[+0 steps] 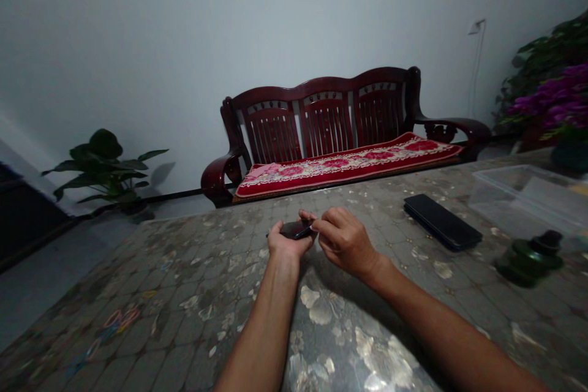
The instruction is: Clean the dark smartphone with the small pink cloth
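Above the middle of the table my left hand (289, 244) is closed round the edges of a black, glossy smartphone (296, 229), which lies flat on the palm with its surface facing up. My right hand (344, 239) comes in from the right, its fingers curled and pinched at the phone's right edge. A tiny whitish spot shows at the pinched fingertips; I cannot make out what it is. The right fingers hide part of that edge.
On the patterned tablecloth (248, 294), a dark flat case (441, 222), a green bottle (528, 262) and a clear plastic box (509, 196) stand right. Coloured loops (120, 320) lie left. Behind are a wooden bench (321, 89), a potted plant (110, 165) and purple flowers (555, 98).
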Motion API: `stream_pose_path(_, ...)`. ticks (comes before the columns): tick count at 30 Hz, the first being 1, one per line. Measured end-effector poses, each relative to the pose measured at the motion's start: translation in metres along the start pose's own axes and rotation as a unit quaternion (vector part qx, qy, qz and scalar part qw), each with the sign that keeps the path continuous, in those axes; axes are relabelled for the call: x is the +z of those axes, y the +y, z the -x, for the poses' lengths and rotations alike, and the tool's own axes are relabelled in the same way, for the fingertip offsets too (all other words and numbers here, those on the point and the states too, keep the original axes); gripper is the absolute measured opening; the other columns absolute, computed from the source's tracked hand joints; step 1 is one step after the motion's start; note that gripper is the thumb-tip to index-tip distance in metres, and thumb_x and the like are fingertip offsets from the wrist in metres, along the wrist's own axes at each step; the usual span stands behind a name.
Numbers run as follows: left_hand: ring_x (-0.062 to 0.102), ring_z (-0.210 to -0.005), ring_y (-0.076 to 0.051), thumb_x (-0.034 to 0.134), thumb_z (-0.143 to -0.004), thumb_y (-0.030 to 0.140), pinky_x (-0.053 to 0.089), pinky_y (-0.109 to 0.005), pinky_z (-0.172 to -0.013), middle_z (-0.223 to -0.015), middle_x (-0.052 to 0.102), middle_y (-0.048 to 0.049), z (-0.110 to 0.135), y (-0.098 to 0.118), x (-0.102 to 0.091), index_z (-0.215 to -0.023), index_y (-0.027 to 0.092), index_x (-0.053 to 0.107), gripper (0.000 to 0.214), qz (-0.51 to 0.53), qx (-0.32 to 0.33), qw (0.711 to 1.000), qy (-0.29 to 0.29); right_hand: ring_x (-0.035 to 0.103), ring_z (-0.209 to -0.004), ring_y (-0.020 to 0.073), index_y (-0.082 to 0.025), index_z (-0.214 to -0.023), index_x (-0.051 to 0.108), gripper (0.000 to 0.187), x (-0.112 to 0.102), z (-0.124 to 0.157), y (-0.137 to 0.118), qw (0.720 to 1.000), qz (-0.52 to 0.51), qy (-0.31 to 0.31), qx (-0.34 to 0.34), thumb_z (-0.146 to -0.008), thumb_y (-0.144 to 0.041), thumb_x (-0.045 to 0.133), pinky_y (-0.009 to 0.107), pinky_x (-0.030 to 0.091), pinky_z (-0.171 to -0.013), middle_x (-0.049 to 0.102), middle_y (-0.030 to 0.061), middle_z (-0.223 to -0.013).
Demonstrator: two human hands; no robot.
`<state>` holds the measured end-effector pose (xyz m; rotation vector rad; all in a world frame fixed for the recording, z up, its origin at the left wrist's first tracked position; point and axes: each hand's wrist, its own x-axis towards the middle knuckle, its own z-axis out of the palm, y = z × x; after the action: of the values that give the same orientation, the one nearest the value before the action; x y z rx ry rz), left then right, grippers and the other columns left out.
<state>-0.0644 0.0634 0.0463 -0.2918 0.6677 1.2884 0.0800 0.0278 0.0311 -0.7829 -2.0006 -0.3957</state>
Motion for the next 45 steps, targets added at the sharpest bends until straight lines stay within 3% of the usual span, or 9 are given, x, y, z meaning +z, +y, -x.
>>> stream_pose_path(8,0.061,-0.062,-0.024,0.031,-0.095,0.042,0.054,-0.038,-0.053,-0.079,0.059,-0.0107,-0.0014,-0.0009,-0.0011,-0.102,0.011,0.056,0.040,0.001,0.001,1.000,0.004,0.047,-0.075,0.0193,-0.019,-0.091,0.066,0.023,0.0031,0.0017,-0.0015,1.000,0.011,0.004,-0.010,-0.095,-0.012,0.044,0.031,0.038,-0.067,0.057,0.0055,-0.081)
stream_pose_path(13,0.062,-0.062,-0.024,0.031,-0.096,0.042,0.055,-0.038,-0.053,-0.080,0.060,-0.0108,-0.0017,-0.0012,-0.0012,-0.103,0.012,0.054,0.039,0.007,-0.006,1.000,0.015,0.048,-0.076,0.0206,-0.017,-0.101,0.067,0.024,0.0029,0.0030,0.0007,1.000,0.011,-0.003,-0.004,-0.094,-0.011,0.044,0.032,0.039,-0.067,0.057,0.0060,-0.081)
stream_pose_path(18,0.060,-0.059,-0.022,0.031,-0.096,0.042,0.054,-0.036,-0.051,-0.076,0.057,-0.0082,-0.0012,-0.0024,-0.0007,-0.100,0.013,0.053,0.036,0.007,0.004,1.000,0.014,0.048,-0.074,0.0189,-0.018,-0.092,0.067,0.024,0.0031,0.0028,-0.0007,1.000,0.018,-0.005,-0.019,-0.098,-0.013,0.044,0.031,0.038,-0.066,0.057,0.0052,-0.080)
stream_pose_path(23,0.061,-0.059,-0.022,0.031,-0.096,0.041,0.054,-0.036,-0.051,-0.079,0.059,-0.0093,0.0014,-0.0031,0.0008,-0.101,0.013,0.053,0.036,-0.001,0.006,1.000,0.028,0.049,-0.075,0.0195,-0.017,-0.108,0.066,0.027,0.0034,0.0029,0.0009,1.000,0.024,-0.006,-0.006,-0.099,-0.012,0.041,0.031,0.039,-0.066,0.058,0.0053,-0.080)
stream_pose_path(28,0.060,-0.058,-0.023,0.032,-0.096,0.039,0.053,-0.035,-0.051,-0.077,0.058,-0.0093,0.0012,-0.0043,0.0007,-0.098,0.013,0.057,0.036,-0.013,0.014,0.999,0.031,0.051,-0.075,0.0190,-0.020,-0.093,0.066,0.021,0.0028,0.0019,-0.0004,1.000,-0.008,-0.007,-0.019,-0.097,-0.014,0.047,0.031,0.040,-0.067,0.058,0.0053,-0.082)
stream_pose_path(33,0.061,-0.060,-0.024,0.031,-0.096,0.038,0.053,-0.038,-0.052,-0.081,0.062,-0.0114,0.0003,-0.0033,0.0002,-0.100,0.012,0.059,0.039,-0.024,0.016,0.999,0.040,0.052,-0.076,0.0190,-0.019,-0.105,0.067,0.022,0.0017,0.0022,0.0008,0.999,-0.026,-0.009,0.017,-0.094,-0.011,0.050,0.031,0.042,-0.067,0.058,0.0050,-0.083)
stream_pose_path(38,0.062,-0.061,-0.024,0.030,-0.096,0.036,0.054,-0.036,-0.053,-0.081,0.063,-0.0127,-0.0011,-0.0041,-0.0003,-0.102,0.009,0.060,0.040,-0.028,0.020,0.998,0.046,0.052,-0.076,0.0185,-0.020,-0.092,0.065,0.019,0.0036,0.0021,-0.0051,1.000,-0.025,0.001,0.001,-0.095,-0.013,0.048,0.031,0.042,-0.068,0.059,0.0056,-0.082)
stream_pose_path(45,0.062,-0.061,-0.025,0.030,-0.097,0.036,0.054,-0.037,-0.052,-0.081,0.063,-0.0124,0.0020,-0.0061,0.0002,-0.101,0.012,0.061,0.039,-0.036,0.025,0.997,0.063,0.052,-0.074,0.0189,-0.019,-0.093,0.066,0.021,0.0048,0.0018,-0.0053,0.999,-0.008,0.015,-0.036,-0.099,-0.015,0.046,0.032,0.040,-0.066,0.060,0.0060,-0.082)
